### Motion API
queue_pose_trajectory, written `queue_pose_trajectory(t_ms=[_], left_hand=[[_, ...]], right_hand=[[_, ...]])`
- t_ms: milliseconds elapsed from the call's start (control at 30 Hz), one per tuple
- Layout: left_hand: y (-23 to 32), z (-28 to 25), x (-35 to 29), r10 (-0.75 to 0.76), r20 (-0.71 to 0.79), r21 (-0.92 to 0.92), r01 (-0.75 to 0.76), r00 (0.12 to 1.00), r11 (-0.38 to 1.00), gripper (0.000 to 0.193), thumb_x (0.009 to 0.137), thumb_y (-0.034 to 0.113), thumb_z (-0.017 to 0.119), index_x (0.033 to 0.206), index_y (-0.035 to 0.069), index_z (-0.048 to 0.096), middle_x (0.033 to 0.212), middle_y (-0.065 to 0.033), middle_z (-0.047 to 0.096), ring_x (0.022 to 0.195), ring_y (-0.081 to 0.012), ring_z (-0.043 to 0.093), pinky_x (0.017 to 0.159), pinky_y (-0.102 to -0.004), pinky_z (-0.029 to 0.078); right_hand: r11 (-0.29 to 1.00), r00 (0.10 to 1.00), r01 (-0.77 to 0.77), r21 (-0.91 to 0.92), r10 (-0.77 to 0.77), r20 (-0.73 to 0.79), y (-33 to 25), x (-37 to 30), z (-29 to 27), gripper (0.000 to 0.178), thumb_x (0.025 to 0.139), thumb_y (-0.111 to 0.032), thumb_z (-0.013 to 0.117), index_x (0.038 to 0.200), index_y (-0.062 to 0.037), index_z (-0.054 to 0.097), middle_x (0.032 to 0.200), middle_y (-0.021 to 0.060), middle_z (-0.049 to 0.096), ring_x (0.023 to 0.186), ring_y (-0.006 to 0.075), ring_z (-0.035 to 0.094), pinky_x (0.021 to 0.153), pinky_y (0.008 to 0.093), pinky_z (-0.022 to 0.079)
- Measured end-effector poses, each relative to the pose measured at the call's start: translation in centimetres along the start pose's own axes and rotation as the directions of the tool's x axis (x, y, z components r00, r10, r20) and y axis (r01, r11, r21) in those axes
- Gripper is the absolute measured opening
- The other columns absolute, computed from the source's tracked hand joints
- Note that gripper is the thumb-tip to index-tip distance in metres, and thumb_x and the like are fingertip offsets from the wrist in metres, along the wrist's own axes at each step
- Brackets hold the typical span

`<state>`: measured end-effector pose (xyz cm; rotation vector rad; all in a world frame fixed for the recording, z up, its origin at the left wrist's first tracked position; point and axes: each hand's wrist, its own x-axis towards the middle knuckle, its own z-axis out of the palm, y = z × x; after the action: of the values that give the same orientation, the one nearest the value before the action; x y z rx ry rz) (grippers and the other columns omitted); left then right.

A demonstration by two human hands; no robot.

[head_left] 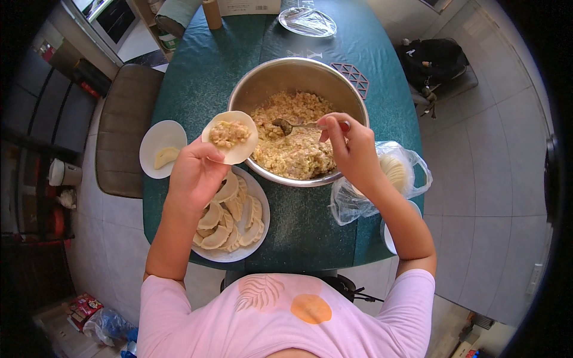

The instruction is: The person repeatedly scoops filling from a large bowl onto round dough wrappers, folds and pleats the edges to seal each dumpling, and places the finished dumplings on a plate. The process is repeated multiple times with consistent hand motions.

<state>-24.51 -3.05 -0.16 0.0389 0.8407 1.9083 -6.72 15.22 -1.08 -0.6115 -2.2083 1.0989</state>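
Note:
A round dumpling wrapper (246, 148) with a mound of filling (229, 133) on it rests in my left hand (197, 173), thumb over its near edge. My right hand (352, 149) grips the handle of a metal spoon (285, 125), whose bowl dips into the filling of a large steel mixing bowl (242, 83). Chopped, pale yellow-brown filling (292, 152) covers the bowl's bottom. Under my left wrist is a white plate (260, 237) of folded dumplings (218, 234), partly hidden by the forearm. Beside my right forearm a plastic bag (349, 206) holds stacked wrappers (394, 171).
A small white bowl (154, 134) with one dumpling stands at the left table edge. A white bowl (388, 237) is half hidden by my right forearm. Behind the steel bowl are a lattice trivet (353, 79) and a film-covered plate (307, 22). A brown padded bench (128, 128) adjoins the green-covered table (298, 230).

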Motion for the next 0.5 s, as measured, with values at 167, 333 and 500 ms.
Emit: queue_pose_trajectory(t_ms=[167,333,500], left_hand=[[0.2,-0.3,-0.1,-0.037,-0.018,-0.041,0.036,0.999,0.998,0.057,0.067,-0.013,0.041,0.124,-0.009,0.038,0.123,-0.0206,0.047,0.12,-0.0301,0.046,0.108,-0.0415,0.033],[0.4,-1.1,0.1,-0.059,-0.028,-0.083,0.057,0.998,0.995,0.054,0.07,-0.011,0.042,0.124,-0.009,0.038,0.124,-0.0215,0.047,0.12,-0.0311,0.046,0.108,-0.0421,0.033],[0.4,-1.2,0.2,-0.06,0.001,-0.076,0.06,0.998,0.995,0.052,0.071,-0.01,0.043,0.123,-0.01,0.038,0.124,-0.022,0.047,0.12,-0.0316,0.046,0.107,-0.0424,0.034]], right_hand=[[0.991,0.993,-0.108,0.074,0.111,-0.044,1.1,0.6,-0.6,0.022,0.095,-0.016,0.051,0.094,0.0038,0.061,0.072,0.0108,0.065,0.066,0.0131,0.063,0.058,0.0248,0.049],[0.995,0.995,0.095,-0.013,-0.094,0.029,0.0,0.0,-1.1,0.018,0.093,-0.012,0.053,0.093,0.0039,0.061,0.083,0.0145,0.065,0.071,0.0181,0.065,0.06,0.0275,0.051],[0.956,0.943,0.294,-0.006,-0.289,0.167,-0.2,-0.7,-0.9,0.011,0.088,-0.005,0.056,0.095,0.0025,0.061,0.09,0.0175,0.064,0.08,0.0305,0.064,0.069,0.0365,0.051]])
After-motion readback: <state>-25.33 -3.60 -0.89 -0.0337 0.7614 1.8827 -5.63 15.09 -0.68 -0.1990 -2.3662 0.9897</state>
